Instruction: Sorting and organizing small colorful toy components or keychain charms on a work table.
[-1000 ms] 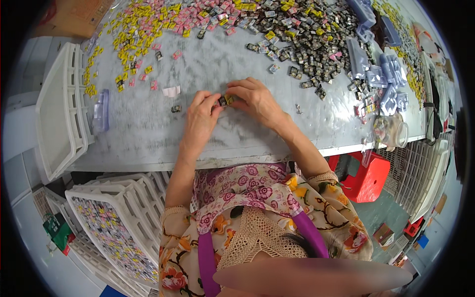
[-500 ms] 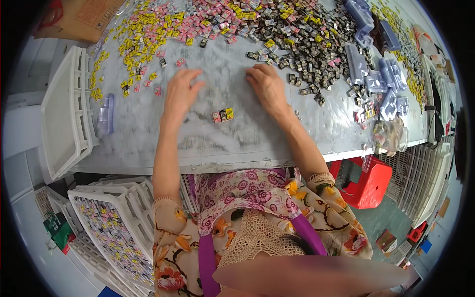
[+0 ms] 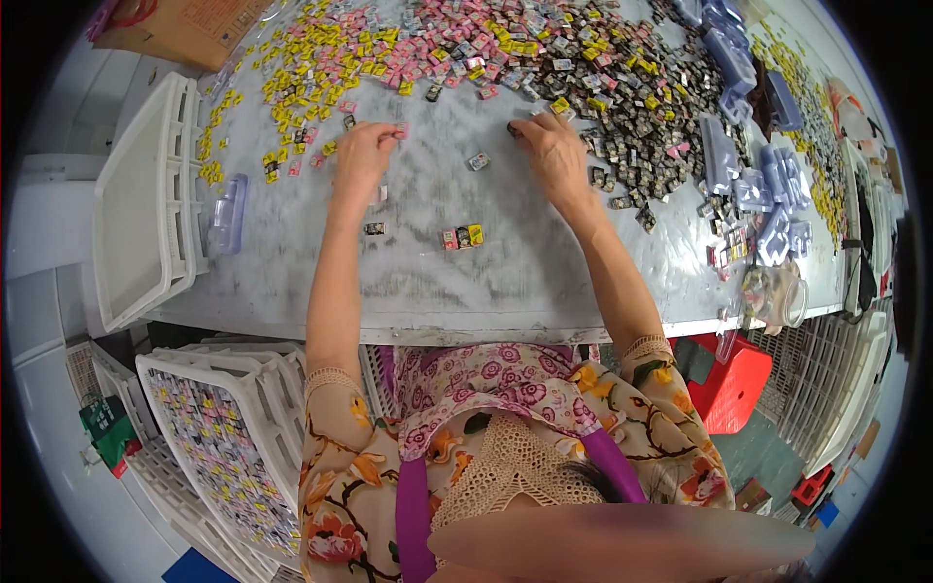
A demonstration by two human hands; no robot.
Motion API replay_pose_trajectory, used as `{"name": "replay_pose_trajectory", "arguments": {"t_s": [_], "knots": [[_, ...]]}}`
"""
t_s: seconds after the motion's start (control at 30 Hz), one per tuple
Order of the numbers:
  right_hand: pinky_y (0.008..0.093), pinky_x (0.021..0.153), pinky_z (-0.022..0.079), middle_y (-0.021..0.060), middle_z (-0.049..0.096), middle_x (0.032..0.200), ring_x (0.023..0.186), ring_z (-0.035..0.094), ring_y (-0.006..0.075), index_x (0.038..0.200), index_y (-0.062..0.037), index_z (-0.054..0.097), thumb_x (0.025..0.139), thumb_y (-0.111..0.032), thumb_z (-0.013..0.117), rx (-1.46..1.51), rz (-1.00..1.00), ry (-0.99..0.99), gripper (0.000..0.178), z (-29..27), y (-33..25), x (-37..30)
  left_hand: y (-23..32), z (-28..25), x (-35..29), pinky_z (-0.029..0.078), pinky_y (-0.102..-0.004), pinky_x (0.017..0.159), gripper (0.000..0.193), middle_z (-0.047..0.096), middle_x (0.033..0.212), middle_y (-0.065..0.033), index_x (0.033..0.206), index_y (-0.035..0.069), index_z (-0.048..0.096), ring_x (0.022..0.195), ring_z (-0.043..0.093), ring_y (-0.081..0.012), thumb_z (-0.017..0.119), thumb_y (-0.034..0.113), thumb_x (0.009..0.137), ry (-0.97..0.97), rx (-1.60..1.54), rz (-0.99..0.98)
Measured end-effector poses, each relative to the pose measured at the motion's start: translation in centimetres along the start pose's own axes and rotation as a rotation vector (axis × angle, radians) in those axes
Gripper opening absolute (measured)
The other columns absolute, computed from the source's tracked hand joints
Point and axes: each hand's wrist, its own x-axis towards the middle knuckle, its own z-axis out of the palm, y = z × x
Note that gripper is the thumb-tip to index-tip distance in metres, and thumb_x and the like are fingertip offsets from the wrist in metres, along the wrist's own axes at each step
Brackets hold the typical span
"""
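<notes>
So: left hand (image 3: pixel 362 154) was out at the near edge of the yellow-and-pink scatter, fingers curled, fingertips pinching a small pink piece (image 3: pixel 400 129). Piece was a tiny flat rectangular block, glossy, wrapper-like; detail too small to tell. Right hand (image 3: pixel 552 148) lay palm-down at the near edge of the dark pile, fingers bunched and pressing on a small dark piece (image 3: pixel 514 127) at the fingertips; could not tell whether it was actually pinched.

Between the hands, on bare tabletop: one loose grey-blue piece (image 3: pixel 477 161). Nearer the body, a short row of three joined blocks (image 3: pixel 462 236), pink, dark, yellow, side by side and touching. Just left of that, a single dark piece (image 3: pixel 374 228), apart from the row.

Table (image 3: pixel 505 282) was pale grey, scuffed, matte, with a straight front edge. Far side was covered: yellow pieces (image 3: pixel 292 78) left, pink pieces (image 3: pixel 466 39) centre, dark metallic-looking pieces (image 3: pixel 641 126) right, all the same small blocky shape. Clear plastic trays (image 3: pixel 768 189), moulded and glossy, were stacked along the right. One clear tray (image 3: pixel 228 214) sat at the left edge, just beside a white slatted plastic crate (image 3: pixel 146 194) standing tilted on its side. Below the table on the left, another white crate (image 3: pixel 209 437) held filled trays.
</notes>
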Motion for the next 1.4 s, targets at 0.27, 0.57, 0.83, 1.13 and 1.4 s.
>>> {"name": "replay_pose_trajectory", "arguments": {"t_s": [0.27, 0.57, 0.83, 1.13, 1.4], "knots": [[0.0409, 0.078, 0.051, 0.0099, 0.067, 0.095, 0.09, 0.063, 0.0313, 0.105, -0.0059, 0.071, 0.083, -0.008, 0.069, 0.158, -0.01, -0.154, 0.022, 0.0, -2.5, -0.3, 2.2, -0.3, 1.0, 0.053, -0.0317, 0.074, 0.026, 0.069, 0.093, -0.0117, 0.107, 0.001, 0.071, 0.082, 0.068, -0.0214, 0.073, 0.004, 0.081, -0.113, -0.061, 0.052], [0.0391, 0.074, 0.052, 0.0104, 0.066, 0.09, 0.085, 0.065, 0.0298, 0.107, -0.0066, 0.069, 0.079, -0.009, 0.074, 0.339, 0.134, -0.224, 0.029, -0.3, -4.0, -2.6, 6.1, 1.2, -0.3, 0.054, -0.0328, 0.074, 0.028, 0.068, 0.091, -0.0104, 0.108, 0.0, 0.07, 0.08, 0.067, -0.0184, 0.072, -0.001, 0.08, -0.415, -0.204, 0.178], [0.0376, 0.075, 0.053, 0.0084, 0.066, 0.093, 0.087, 0.066, 0.028, 0.111, -0.0107, 0.07, 0.078, -0.01, 0.076, 0.276, 0.135, -0.228, 0.033, 0.3, -5.4, -2.2, 6.2, 1.5, -2.8, 0.052, -0.0335, 0.069, 0.025, 0.065, 0.084, -0.0099, 0.102, 0.001, 0.069, 0.072, 0.063, -0.02, 0.075, 0.002, 0.078, -0.266, -0.155, 0.131], [0.0384, 0.079, 0.053, 0.006, 0.062, 0.106, 0.094, 0.059, 0.0271, 0.106, -0.0135, 0.072, 0.074, -0.012, 0.078, 0.211, -0.208, -0.171, 0.032, 1.2, -6.1, -1.9, 5.6, 1.7, -4.3, 0.05, -0.0344, 0.066, 0.022, 0.062, 0.079, -0.0094, 0.097, 0.0, 0.067, 0.068, 0.06, -0.0209, 0.075, 0.003, 0.077, -0.11, -0.13, 0.065], [0.0388, 0.08, 0.053, 0.0101, 0.063, 0.104, 0.095, 0.061, 0.0314, 0.1, -0.0035, 0.069, 0.069, -0.013, 0.082, 0.35, -0.085, -0.114, 0.035, 1.6, -5.2, -1.3, 6.0, 3.0, -4.5, 0.051, -0.0367, 0.069, 0.025, 0.066, 0.083, -0.013, 0.101, 0.0, 0.068, 0.073, 0.064, -0.0263, 0.075, 0.004, 0.077, -0.068, -0.182, 0.114]]}}
